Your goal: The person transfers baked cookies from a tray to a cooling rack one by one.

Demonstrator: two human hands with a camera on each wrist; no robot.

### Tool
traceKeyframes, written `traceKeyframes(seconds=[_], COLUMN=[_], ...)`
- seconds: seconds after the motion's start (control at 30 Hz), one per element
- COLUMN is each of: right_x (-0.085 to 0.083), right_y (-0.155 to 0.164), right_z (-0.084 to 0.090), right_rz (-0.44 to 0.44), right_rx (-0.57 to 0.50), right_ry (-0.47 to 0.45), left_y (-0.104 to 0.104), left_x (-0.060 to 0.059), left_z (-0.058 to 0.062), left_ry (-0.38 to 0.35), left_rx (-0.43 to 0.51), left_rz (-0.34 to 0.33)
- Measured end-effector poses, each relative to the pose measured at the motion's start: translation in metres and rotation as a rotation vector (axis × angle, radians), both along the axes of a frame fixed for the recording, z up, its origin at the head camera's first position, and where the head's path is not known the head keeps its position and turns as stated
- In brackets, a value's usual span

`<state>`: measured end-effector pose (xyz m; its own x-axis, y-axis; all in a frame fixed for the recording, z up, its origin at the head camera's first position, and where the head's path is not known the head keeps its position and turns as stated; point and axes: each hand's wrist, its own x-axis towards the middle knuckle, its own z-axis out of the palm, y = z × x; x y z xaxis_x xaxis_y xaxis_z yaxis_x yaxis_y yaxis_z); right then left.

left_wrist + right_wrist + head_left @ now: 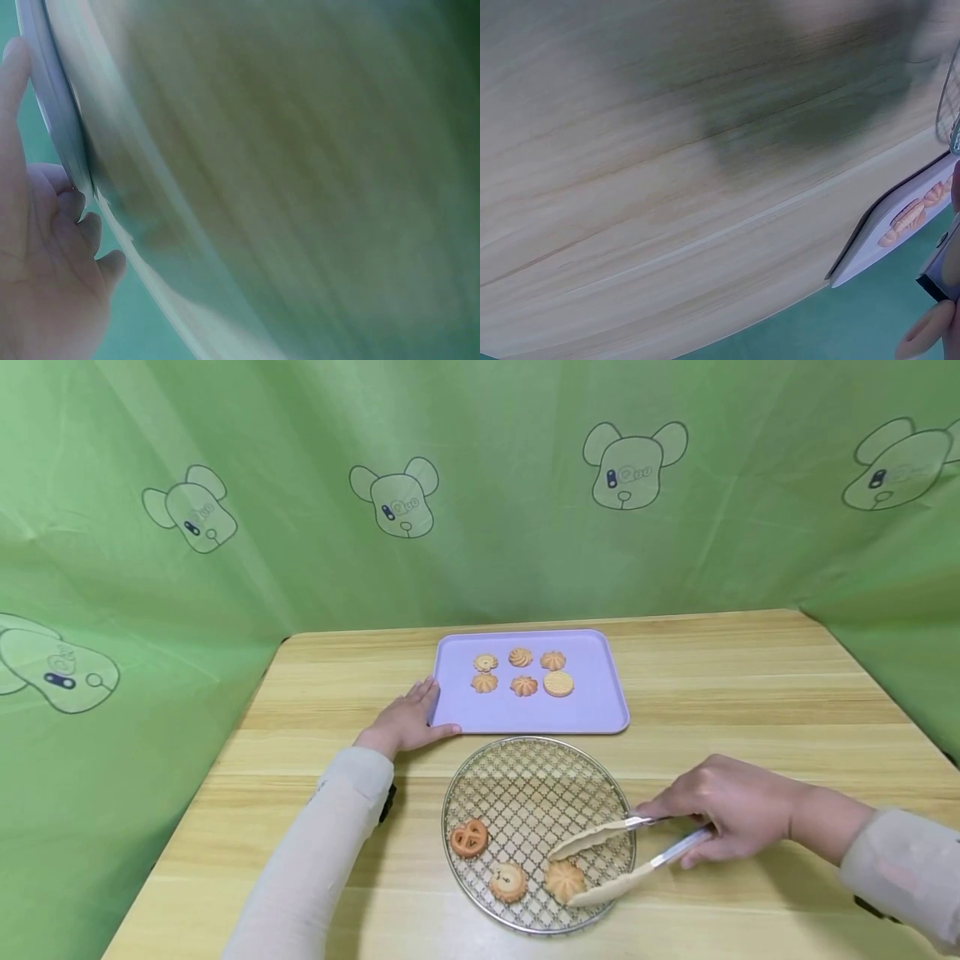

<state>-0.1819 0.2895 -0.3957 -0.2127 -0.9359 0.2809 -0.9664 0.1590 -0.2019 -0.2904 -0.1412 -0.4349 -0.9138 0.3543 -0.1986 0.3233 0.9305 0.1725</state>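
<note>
My right hand (738, 810) grips a pair of tongs (600, 839) with metal handles and beige tips. The tongs' tips are spread on either side of a flower-shaped cookie (562, 880) on a round wire rack (536, 777). Left of that cookie lie a round lion-face cookie (508, 882) and a pretzel-shaped cookie (469, 838). My left hand (408, 720) rests at the near left corner of a lilac tray (592, 714), thumb along the front edge and fingers by the left side. Several cookies (523, 686) lie in two rows on the tray.
The wooden table (750, 693) carries the tray behind the rack. A green curtain (495, 577) with printed animal heads surrounds the table's back and sides. Both wrist views show mostly tabletop, with parts of the tray at their edges.
</note>
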Motion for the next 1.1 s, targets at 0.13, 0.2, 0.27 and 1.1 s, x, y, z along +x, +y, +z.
traceKeyframes(seconds=[0.13, 0.2, 0.27, 1.1], right_x=[0.000, 0.000, 0.000, -0.025], right_y=[0.001, 0.001, 0.001, 0.003], right_z=[0.001, 0.001, 0.001, 0.001], right_rz=[-0.012, -0.021, -0.035, -0.303], right_rx=[-0.005, -0.008, -0.012, -0.025], right_ry=[-0.003, -0.002, -0.001, 0.007], left_y=[0.000, 0.000, 0.000, 0.000], left_x=[0.000, 0.001, 0.001, 0.000], left_z=[0.000, 0.000, 0.001, 0.000], left_ry=[0.001, 0.001, -0.001, -0.006], left_rx=[0.002, 0.001, 0.001, 0.008], left_rz=[-0.001, -0.001, 0.000, 0.008])
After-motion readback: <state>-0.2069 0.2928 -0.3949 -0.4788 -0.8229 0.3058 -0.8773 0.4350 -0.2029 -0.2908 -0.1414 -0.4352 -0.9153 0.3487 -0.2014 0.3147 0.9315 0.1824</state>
